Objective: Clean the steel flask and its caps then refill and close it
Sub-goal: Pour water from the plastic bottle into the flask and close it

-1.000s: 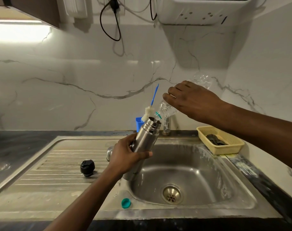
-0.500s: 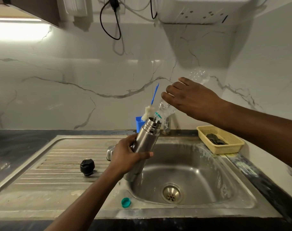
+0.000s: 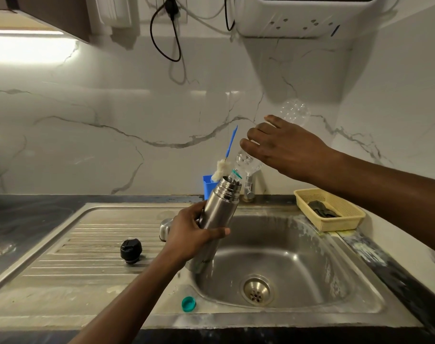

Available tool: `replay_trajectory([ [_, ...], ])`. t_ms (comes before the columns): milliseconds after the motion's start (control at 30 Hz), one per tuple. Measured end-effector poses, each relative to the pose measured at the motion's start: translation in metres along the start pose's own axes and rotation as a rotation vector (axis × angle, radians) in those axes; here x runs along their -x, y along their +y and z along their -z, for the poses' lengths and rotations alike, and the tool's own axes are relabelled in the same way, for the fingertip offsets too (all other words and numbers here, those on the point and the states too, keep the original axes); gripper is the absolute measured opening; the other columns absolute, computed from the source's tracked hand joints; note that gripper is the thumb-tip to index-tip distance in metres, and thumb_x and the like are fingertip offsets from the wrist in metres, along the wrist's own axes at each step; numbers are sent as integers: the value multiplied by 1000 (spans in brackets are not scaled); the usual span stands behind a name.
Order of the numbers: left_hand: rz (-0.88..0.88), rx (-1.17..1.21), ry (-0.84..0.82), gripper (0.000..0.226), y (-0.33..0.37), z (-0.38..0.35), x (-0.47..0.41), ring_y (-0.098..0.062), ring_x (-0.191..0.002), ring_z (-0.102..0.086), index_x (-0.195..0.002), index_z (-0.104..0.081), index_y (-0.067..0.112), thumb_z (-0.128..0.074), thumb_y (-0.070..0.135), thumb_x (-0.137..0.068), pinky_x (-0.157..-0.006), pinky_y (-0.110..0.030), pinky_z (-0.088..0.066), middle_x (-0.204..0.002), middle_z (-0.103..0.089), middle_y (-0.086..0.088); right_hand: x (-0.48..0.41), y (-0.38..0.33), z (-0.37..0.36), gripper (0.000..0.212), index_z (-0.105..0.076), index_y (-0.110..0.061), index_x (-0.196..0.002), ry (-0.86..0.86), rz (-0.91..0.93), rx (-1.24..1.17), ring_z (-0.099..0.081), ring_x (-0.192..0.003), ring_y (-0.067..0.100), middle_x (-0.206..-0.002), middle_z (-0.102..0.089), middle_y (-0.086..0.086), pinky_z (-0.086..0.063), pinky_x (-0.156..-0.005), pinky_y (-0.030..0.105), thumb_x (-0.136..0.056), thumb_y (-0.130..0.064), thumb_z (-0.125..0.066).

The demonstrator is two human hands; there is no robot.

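Head camera, looking down at a steel kitchen sink [image 3: 360, 289] with a ribbed drainboard [image 3: 87, 244] on its left side.

Left hand [image 3: 189, 234]: wrapped around the middle of the steel flask [image 3: 217, 219], fingers behind, thumb across the front. Flask is uncapped, tilted with its mouth up and to the right, base low over the basin's left edge. Cannot tell whether the base touches the rim.

Right hand [image 3: 283, 147]: closed from above over a clear plastic bottle [image 3: 248, 162]. Bottle is tipped steeply, bottom raised toward the wall, neck with a teal ring pointing down at the flask's mouth. Neck sits at or just inside the opening. Water flow too faint to confirm.

Black flask cap [image 3: 130, 250]: standing on the drainboard, well left of the flask. A rounded steel cap [image 3: 165, 228] shows partly behind the left wrist, at the drainboard's right end.

Teal bottle cap [image 3: 188, 304]: lying on the sink's front ledge, just left of the basin.

Bottle brush [image 3: 226, 157], blue handle and pale bristle head, stands in a blue holder [image 3: 207, 186] at the back, behind the flask. Tap [image 3: 248, 189] just right of it.

Yellow basket [image 3: 335, 217] rests on the right rim of the sink, a dark scrubber [image 3: 320, 209] inside. Drain strainer [image 3: 257, 290] is bare in the basin's middle.
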State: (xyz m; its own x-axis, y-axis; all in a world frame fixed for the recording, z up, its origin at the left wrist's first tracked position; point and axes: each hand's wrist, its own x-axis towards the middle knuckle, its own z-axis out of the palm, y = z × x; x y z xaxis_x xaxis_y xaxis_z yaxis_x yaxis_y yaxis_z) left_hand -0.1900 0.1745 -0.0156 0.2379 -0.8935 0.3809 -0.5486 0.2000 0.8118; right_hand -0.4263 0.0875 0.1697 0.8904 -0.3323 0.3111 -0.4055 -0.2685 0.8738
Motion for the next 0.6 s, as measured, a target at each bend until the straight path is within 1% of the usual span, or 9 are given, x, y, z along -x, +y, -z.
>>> replay_trajectory([
  [100, -2, 6, 0, 78, 1, 0, 0, -7, -100, -69, -139, -62, 33, -95, 48, -70, -82, -31, -61, -117, -71, 12, 0, 0, 1, 74, -36, -11, -153, 19, 3, -6, -52, -136, 36, -150, -49, 20, -33, -122, 52, -91, -14, -75],
  [200, -2, 9, 1, 78, 0, 1, 0, -8, -100, -70, -138, -62, 33, -95, 48, -69, -83, -34, -63, -117, -72, 12, 0, 1, 2, 69, -37, -10, -151, 33, 3, 7, -53, -134, 36, -149, -50, 20, -35, -121, 52, -92, -12, -73],
  [267, 5, 14, 2, 84, 0, 1, 1, -6, -99, -70, -137, -64, 33, -94, 56, -63, -85, -37, -64, -115, -73, 14, 0, 2, 4, 69, -38, -10, -150, 41, 3, 11, -54, -133, 36, -148, -51, 20, -35, -121, 52, -92, -11, -73],
  [333, 8, 17, -2, 90, 0, 0, 2, -5, -99, -70, -135, -64, 35, -87, 68, -55, -85, -38, -65, -114, -73, 16, -1, 4, 5, 70, -37, -10, -150, 42, 6, 16, -54, -133, 35, -148, -51, 20, -35, -121, 51, -91, -13, -75],
  [367, 8, 19, -5, 91, 0, 0, 2, -5, -99, -70, -134, -64, 35, -85, 70, -52, -86, -39, -65, -113, -73, 16, -1, 4, 5, 71, -36, -11, -150, 43, 7, 17, -54, -133, 35, -148, -51, 19, -35, -121, 51, -91, -13, -75],
  [500, 10, 28, -5, 94, 0, 0, 1, -6, -100, -70, -135, -64, 35, -84, 72, -51, -87, -40, -65, -114, -73, 15, -2, 4, 5, 73, -33, -12, -151, 35, 8, 21, -52, -134, 34, -150, -49, 18, -34, -122, 51, -92, -16, -76],
  [600, 8, 35, -5, 97, 1, 0, 1, -7, -101, -70, -137, -63, 34, -84, 72, -50, -87, -41, -65, -116, -73, 14, -2, 3, 5, 74, -34, -12, -151, 36, 6, 21, -53, -135, 34, -149, -50, 18, -33, -122, 51, -91, -16, -77],
])
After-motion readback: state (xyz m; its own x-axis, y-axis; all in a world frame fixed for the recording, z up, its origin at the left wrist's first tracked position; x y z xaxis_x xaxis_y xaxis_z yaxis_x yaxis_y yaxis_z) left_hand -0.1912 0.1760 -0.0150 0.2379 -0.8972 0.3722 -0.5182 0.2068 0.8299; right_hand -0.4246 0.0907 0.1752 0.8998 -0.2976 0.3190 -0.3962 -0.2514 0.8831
